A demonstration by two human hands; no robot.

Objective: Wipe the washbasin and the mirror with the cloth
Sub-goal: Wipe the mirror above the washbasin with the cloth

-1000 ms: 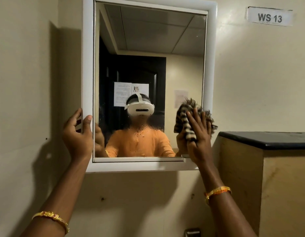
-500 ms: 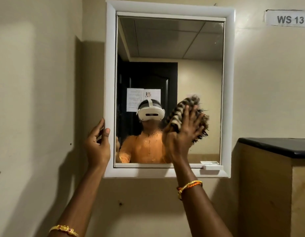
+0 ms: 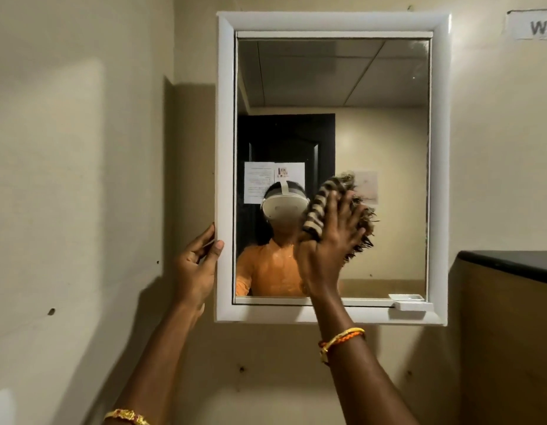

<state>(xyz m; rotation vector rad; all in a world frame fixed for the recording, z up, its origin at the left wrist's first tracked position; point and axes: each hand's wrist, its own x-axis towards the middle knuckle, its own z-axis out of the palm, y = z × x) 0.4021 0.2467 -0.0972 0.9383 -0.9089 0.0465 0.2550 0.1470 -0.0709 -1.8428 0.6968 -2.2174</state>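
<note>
**Desk:** What do you have on the head camera?

**Operator:** I see the mirror (image 3: 332, 133) straight ahead, set in a white frame (image 3: 225, 118) on a cream wall (image 3: 82, 179). The cloth (image 3: 319, 207), striped dark and pale with a frayed edge, is flat against the glass in the lower middle of the mirror, a little right of centre.

**Desk:** Which hand has it?

**Operator:** The right hand (image 3: 330, 243). Its fingers are spread and straight, pressing the cloth onto the glass with the palm rather than curling round it. So it is an unclenched, flat-handed push, not a grasp.

**Desk:** And the other one?

**Operator:** The left hand (image 3: 195, 265) is at the frame's left edge, low down. The thumb lies on the front face of the frame and the fingers curl round behind its outer side, so I read it as gripping the frame.

**Desk:** Anything else in shot?

**Operator:** A small white tray (image 3: 408, 302) sits on the frame's bottom ledge at the right corner, well apart from the cloth. A dark-topped counter (image 3: 511, 262) stands to the right of the mirror, and a label (image 3: 532, 24) is cut off at the top right edge. Both wrists carry bangles. The washbasin is outside my view.
</note>
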